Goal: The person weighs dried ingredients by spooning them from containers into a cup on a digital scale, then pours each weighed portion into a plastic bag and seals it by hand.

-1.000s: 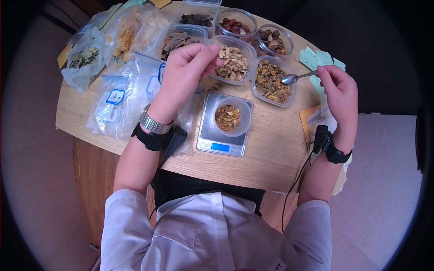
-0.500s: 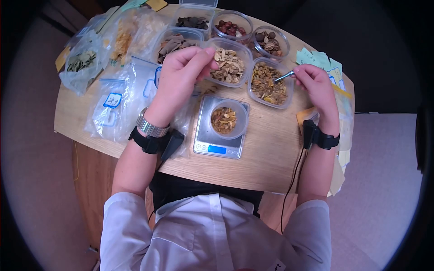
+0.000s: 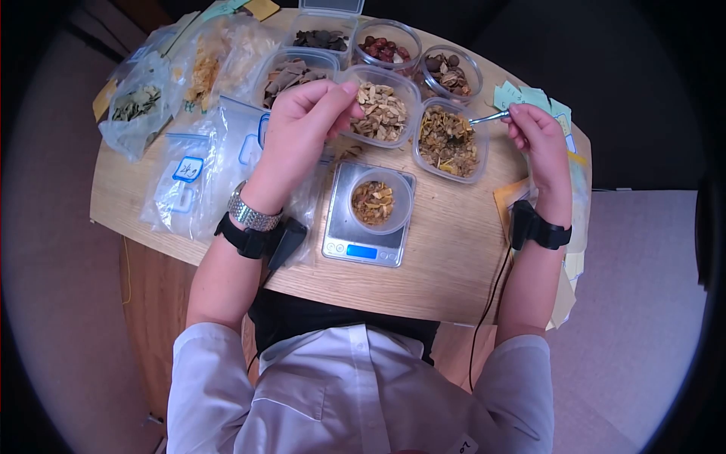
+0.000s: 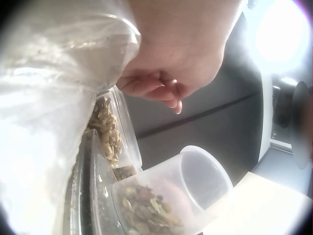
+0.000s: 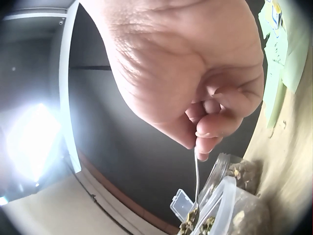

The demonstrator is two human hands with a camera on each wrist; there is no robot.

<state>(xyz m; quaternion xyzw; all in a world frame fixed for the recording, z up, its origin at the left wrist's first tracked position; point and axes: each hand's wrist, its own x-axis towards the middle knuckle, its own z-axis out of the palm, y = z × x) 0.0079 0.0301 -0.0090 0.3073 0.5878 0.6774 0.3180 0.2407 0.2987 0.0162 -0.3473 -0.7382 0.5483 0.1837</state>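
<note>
My right hand (image 3: 543, 140) pinches the handle of a metal spoon (image 3: 490, 119) between thumb and fingertips. The spoon's bowl end sits among chopped dried yellow-brown herbs (image 3: 446, 155) in a clear square tub (image 3: 483, 160); the right wrist view shows the thin handle (image 5: 197, 169) slanting down there. My left hand (image 3: 302, 125) hovers before a tub of pale dried slices (image 3: 382, 106), its fingers loosely curled and nothing seen in them. Below, a digital scale (image 3: 338, 223) bears a clear round cup (image 3: 409, 206) partly filled with the same kind of chopped pieces.
Behind stand tubs of bark-like strips (image 3: 291, 73) and dark flakes (image 3: 321, 39), and round jars of red dates (image 3: 384, 50) and brown pieces (image 3: 450, 72). Plastic bags (image 3: 200, 170) cover the left side. Green paper notes (image 3: 533, 98) lie beyond my right hand.
My right hand has moved left and lowered the spoon from above the tub's edge into the chopped herbs, then shifted slightly right. The left hand stays nearly still.
</note>
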